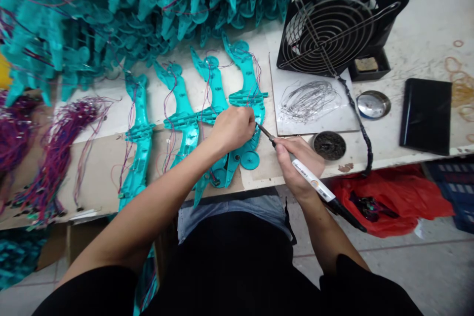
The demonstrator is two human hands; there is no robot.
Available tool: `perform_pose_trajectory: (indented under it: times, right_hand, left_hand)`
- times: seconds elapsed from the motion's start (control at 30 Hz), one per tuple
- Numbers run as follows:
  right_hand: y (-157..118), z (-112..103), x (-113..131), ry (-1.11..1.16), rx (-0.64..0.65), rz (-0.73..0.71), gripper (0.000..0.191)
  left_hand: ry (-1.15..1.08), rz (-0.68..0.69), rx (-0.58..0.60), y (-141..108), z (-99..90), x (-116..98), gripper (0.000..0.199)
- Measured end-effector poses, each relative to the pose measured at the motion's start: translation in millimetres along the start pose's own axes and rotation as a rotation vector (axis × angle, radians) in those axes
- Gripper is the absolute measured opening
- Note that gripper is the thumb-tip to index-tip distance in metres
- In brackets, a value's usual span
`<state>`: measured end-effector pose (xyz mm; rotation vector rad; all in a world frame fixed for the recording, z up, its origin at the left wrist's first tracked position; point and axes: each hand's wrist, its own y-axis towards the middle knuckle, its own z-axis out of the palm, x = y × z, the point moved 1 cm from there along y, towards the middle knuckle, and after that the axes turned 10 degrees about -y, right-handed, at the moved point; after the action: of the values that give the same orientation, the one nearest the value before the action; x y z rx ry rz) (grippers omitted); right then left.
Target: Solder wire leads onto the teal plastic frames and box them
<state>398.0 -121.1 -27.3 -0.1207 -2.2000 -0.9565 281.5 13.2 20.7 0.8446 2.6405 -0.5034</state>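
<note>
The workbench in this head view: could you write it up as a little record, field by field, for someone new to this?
Left hand: fingers curled over the rightmost teal piece; left hand hides what it grips
Right hand: right hand holds a white-handled soldering iron, its tip by the left hand's fingers
Row: three more teal pieces lie to the left, with thin wires
Behind: a large teal pile
Far left: purple-red wire bundles
Right side: a black fan, wire coil and black box
</note>
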Motion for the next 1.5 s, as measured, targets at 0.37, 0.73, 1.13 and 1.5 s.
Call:
perform_pose_trajectory:
  times: [0.37,0.73,1.13,1.5]
  right_hand:
    - [-2,0,-2,0.004,-0.011,0.000,0.015]
    - [-5,-12,-1,-0.032,-0.142,0.014,0.018]
    - [-5,-9,2,-0.037,-0.037,0.022,0.014]
    - [-4,-2,0,-0.068,-0.034,0.020,0.015]
  left_hand:
    - [-0.043,0.020,-0.002,3,0.4,3,0.026]
    - [-0.039,0.029,-0.010,4,0.7,4,0.025]
    - [-0.063,0.040,-0.028,4,2.3,5,0.024]
    - [-0.062,0.038,-0.019,4,2.9,5,0.026]
